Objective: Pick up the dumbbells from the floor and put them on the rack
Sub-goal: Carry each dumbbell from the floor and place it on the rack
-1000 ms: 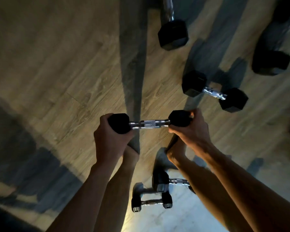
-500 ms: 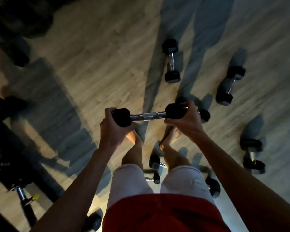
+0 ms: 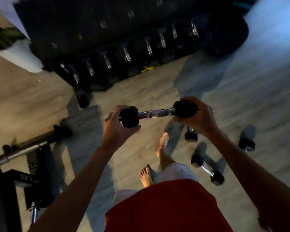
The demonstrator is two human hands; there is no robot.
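Observation:
I hold a small black hex dumbbell (image 3: 156, 113) with a chrome handle level in front of me, above the floor. My left hand (image 3: 115, 127) cups its left head and my right hand (image 3: 197, 117) grips its right head. The dark dumbbell rack (image 3: 107, 39) stands ahead at the top of the view, with several dumbbells in its lower row and white weight numbers on its top. Other dumbbells lie on the wooden floor to my right: one (image 3: 207, 169) by my right leg, one (image 3: 191, 135) partly hidden under my right hand, and one (image 3: 246, 144) further right.
A barbell (image 3: 28, 148) and dark bench frame (image 3: 23, 180) lie on the floor at the left. A yellow object (image 3: 148, 68) sits under the rack. A white pillar (image 3: 18, 52) is at the rack's left. My bare feet (image 3: 146, 177) stand on open floor before the rack.
I have stood up and turned with the dumbbell in both hands. The rack has come into view ahead, and the floor dumbbells now lie to my right.

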